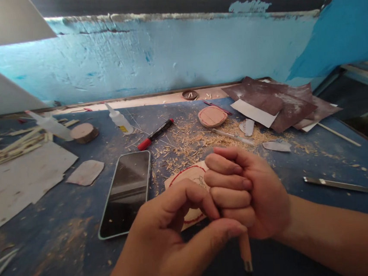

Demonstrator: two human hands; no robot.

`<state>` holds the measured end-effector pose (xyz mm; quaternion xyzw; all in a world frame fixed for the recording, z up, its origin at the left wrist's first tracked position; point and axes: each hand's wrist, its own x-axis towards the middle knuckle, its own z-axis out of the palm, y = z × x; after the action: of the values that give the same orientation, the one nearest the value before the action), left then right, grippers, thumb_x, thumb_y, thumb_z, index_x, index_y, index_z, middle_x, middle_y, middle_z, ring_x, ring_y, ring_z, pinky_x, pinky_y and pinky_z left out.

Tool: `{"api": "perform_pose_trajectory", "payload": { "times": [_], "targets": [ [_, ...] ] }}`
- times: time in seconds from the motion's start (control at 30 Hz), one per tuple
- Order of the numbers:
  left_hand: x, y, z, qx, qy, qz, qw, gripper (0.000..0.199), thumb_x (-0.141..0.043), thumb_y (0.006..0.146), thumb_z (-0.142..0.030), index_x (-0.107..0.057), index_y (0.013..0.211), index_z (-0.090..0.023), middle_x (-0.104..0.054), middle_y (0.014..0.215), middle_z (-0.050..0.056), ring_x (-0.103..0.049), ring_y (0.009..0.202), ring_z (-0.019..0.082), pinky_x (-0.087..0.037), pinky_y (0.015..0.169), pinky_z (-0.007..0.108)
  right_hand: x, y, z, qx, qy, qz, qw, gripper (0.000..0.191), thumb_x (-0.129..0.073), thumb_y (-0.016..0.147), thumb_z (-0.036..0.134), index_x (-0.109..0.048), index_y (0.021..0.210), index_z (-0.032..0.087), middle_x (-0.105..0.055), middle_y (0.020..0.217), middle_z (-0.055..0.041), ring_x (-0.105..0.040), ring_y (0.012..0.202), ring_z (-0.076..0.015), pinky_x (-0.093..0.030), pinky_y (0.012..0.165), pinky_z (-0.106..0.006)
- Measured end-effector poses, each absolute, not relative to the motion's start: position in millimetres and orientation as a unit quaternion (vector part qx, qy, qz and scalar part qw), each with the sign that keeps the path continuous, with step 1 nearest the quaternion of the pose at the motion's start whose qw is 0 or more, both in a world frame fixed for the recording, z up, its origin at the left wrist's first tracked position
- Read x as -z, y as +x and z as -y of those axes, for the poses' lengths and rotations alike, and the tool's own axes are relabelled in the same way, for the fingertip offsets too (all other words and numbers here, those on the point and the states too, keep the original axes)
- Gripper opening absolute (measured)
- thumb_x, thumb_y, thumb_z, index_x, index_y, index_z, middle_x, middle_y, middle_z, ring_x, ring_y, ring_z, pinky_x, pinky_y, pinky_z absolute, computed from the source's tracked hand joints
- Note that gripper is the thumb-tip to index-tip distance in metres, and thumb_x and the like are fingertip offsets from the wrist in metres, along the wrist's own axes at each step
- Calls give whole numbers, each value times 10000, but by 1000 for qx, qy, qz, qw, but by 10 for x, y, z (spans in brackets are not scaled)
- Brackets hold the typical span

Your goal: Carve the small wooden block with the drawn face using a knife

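Observation:
My right hand is closed in a fist around a slim tool, whose wood-coloured shaft, metal band and dark end stick out below it. My left hand is curled against the lower side of that fist, forefinger and thumb bent towards each other. Its thumb tip lies by the tool's shaft; whether anything is pinched there is hidden. Under both hands lies a pale wooden piece with a red outline and a dark drawing, partly covered. Close to my left hand is a phone with a dark screen.
Wood shavings surround a red marker and a rounded wooden piece. Sandpaper sheets are stacked back right. Glue bottles and wood strips stand left. A metal blade lies right.

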<state>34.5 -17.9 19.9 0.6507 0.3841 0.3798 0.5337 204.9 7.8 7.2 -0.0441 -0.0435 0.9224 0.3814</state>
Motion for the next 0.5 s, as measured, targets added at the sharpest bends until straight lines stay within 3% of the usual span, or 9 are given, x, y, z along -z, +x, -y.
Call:
{"api": "perform_pose_trajectory", "payload": {
  "times": [0.27,0.4,0.5],
  "targets": [
    [-199,281,150,-376,698,-353,497,121,-776,859,-197,-676,809,-242,-741,804,-12,-722,755,169,-617,679,274,-135,2083,-68,-925,-24,34,377,544,-206,1099,424,-287,596,233,-235,465,105,-108,348,-47,-94,266,-108],
    [-186,288,173,-402,698,-354,475,197,-876,785,-226,-691,853,-244,-749,829,-25,-730,799,171,-623,769,288,-165,2071,-46,-920,-18,33,390,525,-245,1094,392,-292,596,231,-235,471,104,-125,354,-48,-94,270,-111],
    [-172,305,199,-427,694,-357,457,145,-847,820,-208,-723,887,-240,-776,875,-24,-746,855,169,-621,815,282,-170,2042,-27,-911,-23,35,411,444,-293,1057,328,-321,625,229,-245,475,106,-133,353,-46,-80,269,-116]
  ]
}}
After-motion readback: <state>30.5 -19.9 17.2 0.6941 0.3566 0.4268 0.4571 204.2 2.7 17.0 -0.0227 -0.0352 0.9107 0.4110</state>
